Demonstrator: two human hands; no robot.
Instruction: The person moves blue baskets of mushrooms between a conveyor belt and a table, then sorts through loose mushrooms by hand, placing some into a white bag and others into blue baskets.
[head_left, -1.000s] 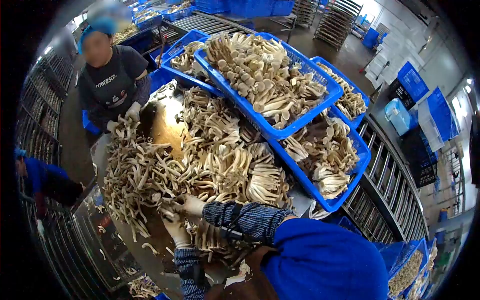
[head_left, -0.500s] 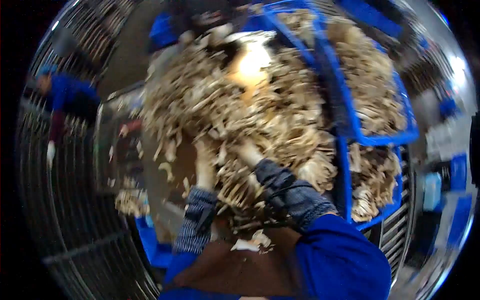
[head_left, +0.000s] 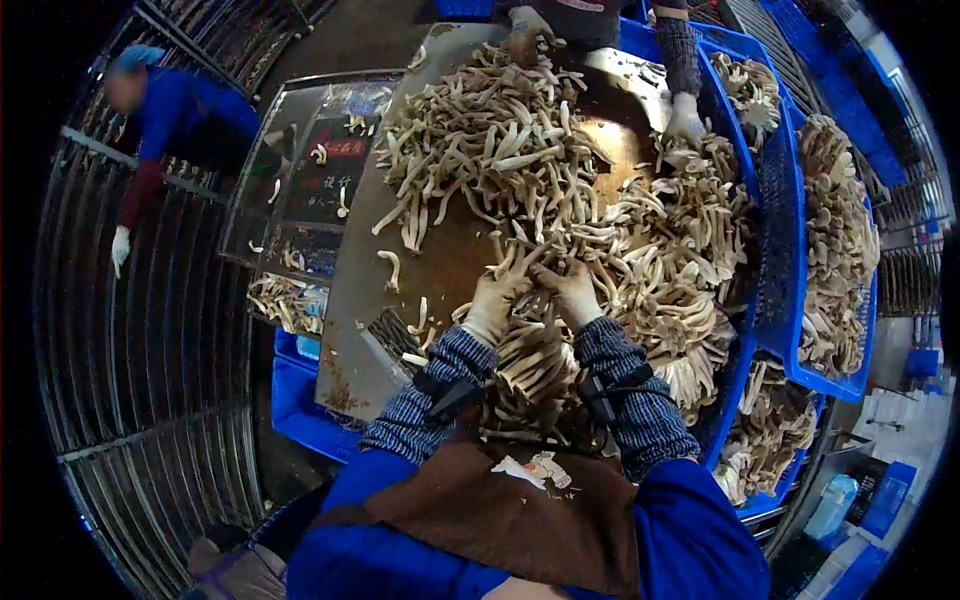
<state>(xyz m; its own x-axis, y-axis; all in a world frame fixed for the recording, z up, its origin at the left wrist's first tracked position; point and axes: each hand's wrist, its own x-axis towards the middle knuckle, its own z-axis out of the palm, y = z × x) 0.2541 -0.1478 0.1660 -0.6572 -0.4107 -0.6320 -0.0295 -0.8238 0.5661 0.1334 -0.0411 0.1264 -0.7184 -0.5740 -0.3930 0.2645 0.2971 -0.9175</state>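
Both of the person's gloved hands are down in the heap at the near side of the desk (head_left: 440, 262): the left hand (head_left: 493, 302) and the right hand (head_left: 572, 290) sit almost touching. Their fingers are curled narrow into the stems of one mushroom clump (head_left: 540, 362), which runs back from the fingertips towards the brown apron (head_left: 500, 515). From where I stand it looks like a clump being pulled apart. To my eye that goes best with a grip low on the stems rather than on the caps. The two hands should draw away from each other evenly, so the stems part at the base instead of snapping, and the freed pieces should be kept off the uncut bunches to the right. As for numbers, I count two hands of the wearer and two more gloved ones across the desk, a co-worker's hand (head_left: 526, 24) at the far edge and another co-worker's hand (head_left: 686, 120) near the crates. A third person in blue (head_left: 170, 100) bends over the racks to the left. The loose mushrooms (head_left: 480, 140) spread over the middle of the desk are far too many to count. On the right I make out three blue crates (head_left: 772, 200) holding mushrooms, stacked and overlapping, and one more blue crate (head_left: 300, 400) below the desk's near left corner.
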